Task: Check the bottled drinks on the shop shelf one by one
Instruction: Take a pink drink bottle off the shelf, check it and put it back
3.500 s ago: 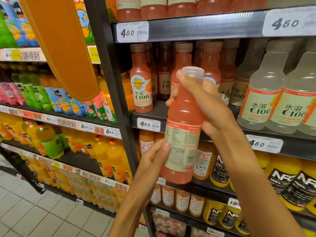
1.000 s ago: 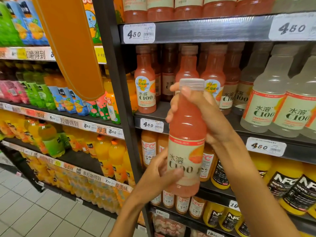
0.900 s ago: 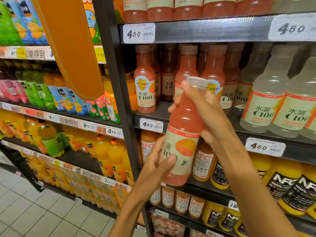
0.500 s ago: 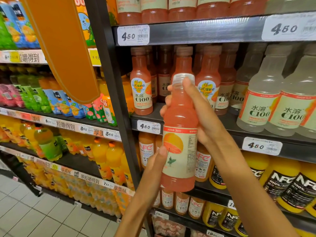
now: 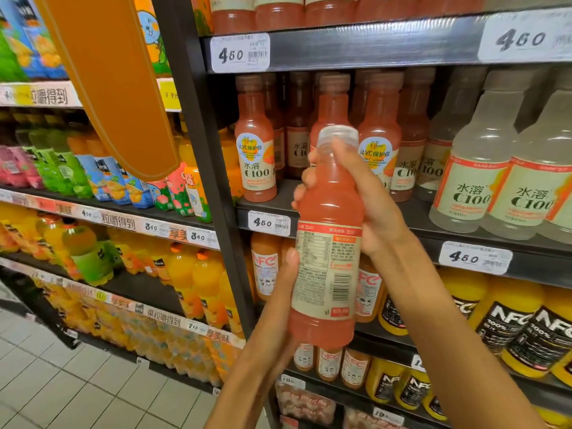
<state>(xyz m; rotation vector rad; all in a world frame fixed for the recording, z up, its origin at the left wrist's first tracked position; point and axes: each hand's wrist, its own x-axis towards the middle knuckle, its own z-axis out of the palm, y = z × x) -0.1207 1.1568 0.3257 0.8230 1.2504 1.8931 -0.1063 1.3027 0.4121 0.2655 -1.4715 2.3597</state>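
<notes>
Centrally, a pink drink bottle [image 5: 328,230] is held upright in front of the shop shelf [image 5: 356,48], clear of the rows behind it. The right hand [image 5: 368,209] wraps its fingers round the bottle's neck and shoulder, just below the clear cap [image 5: 338,136]. The left hand [image 5: 283,292] grips the lower body from the left, thumb lying along the label's edge. The label's back panel, with small print and a barcode [image 5: 343,286], faces the camera. Behind the bottle, more pink bottles [image 5: 255,150] stand on the middle shelf, with pale cloudy bottles [image 5: 483,168] to their right. White price tags [image 5: 240,52] reading 450 are fixed to the shelf edges. Below stand orange juice bottles with black labels [image 5: 507,323]. To the left, a neighbouring rack holds bright pouches [image 5: 108,178] and yellow bottles [image 5: 185,274]. An orange hanging sign [image 5: 114,82] overlaps that rack.
</notes>
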